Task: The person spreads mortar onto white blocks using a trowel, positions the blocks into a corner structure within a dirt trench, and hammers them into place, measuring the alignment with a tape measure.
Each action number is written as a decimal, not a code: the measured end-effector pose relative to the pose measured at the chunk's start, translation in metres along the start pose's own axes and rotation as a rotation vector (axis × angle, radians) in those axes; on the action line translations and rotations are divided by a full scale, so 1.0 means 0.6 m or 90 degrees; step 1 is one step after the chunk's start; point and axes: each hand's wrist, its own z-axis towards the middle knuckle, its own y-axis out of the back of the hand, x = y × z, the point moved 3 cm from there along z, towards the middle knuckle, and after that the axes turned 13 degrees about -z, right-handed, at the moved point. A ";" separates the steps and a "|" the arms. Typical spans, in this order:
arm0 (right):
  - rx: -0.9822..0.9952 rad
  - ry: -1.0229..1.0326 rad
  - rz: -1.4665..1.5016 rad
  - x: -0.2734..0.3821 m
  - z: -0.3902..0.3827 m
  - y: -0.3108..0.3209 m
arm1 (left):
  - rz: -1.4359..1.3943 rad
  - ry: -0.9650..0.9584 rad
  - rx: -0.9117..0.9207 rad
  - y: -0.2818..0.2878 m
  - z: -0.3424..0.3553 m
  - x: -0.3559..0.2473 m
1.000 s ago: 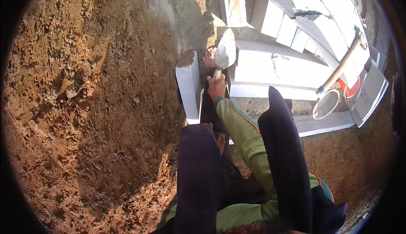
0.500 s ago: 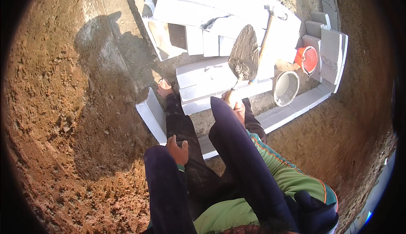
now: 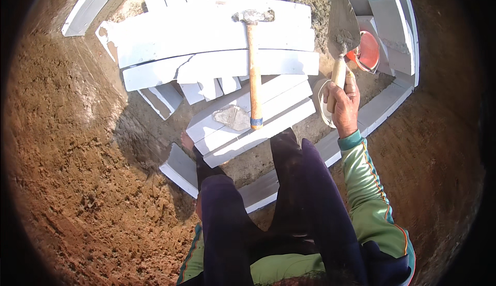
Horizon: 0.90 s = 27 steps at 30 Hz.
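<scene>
My right hand (image 3: 345, 107) grips the wooden handle of a mortar-smeared trowel (image 3: 345, 27), its blade over a grey mortar pile (image 3: 315, 12) at upper right. Just beside the blade is a red bucket (image 3: 366, 50); a pale pail (image 3: 324, 111) lies partly hidden under my hand. A hammer (image 3: 252, 79) with a wooden handle rests across stacked white blocks (image 3: 212, 58), near a grey lump (image 3: 230, 118). Only a sliver of my left hand (image 3: 198, 209) shows beside the dark cloth at bottom centre; its fingers are hidden.
White block edging (image 3: 387, 105) curves along the right and below the stack. An upright block (image 3: 178, 167) stands left of my bare foot (image 3: 187, 141). More blocks (image 3: 387, 32) lean at upper right. Rough brown soil (image 3: 93, 193) surrounds the work area.
The view has swung rightward. My right hand has moved the trowel up and right toward the mortar and red bucket. My left hand, visible earlier, is now mostly hidden.
</scene>
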 end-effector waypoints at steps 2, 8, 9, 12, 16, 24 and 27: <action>0.052 0.001 0.023 0.024 0.116 -0.026 | -0.098 0.111 0.049 -0.006 -0.003 0.059; 0.100 -0.059 0.121 0.025 0.451 -0.054 | -0.135 0.190 0.042 0.097 -0.028 -0.170; 0.103 -0.055 0.143 0.022 0.508 -0.066 | -0.135 0.200 0.033 0.098 -0.030 -0.180; 0.071 -0.028 0.159 0.019 0.578 -0.085 | -0.143 0.229 0.055 0.105 -0.030 -0.215; -0.029 0.142 -0.094 0.046 0.472 -0.145 | -0.143 0.227 0.044 0.094 -0.032 -0.213; 0.220 0.552 -0.333 0.027 -0.005 -0.350 | -0.224 0.203 -0.008 0.101 0.035 -0.150; 0.156 0.640 -0.385 0.024 -0.005 -0.470 | -0.365 0.135 -0.164 0.090 0.139 -0.145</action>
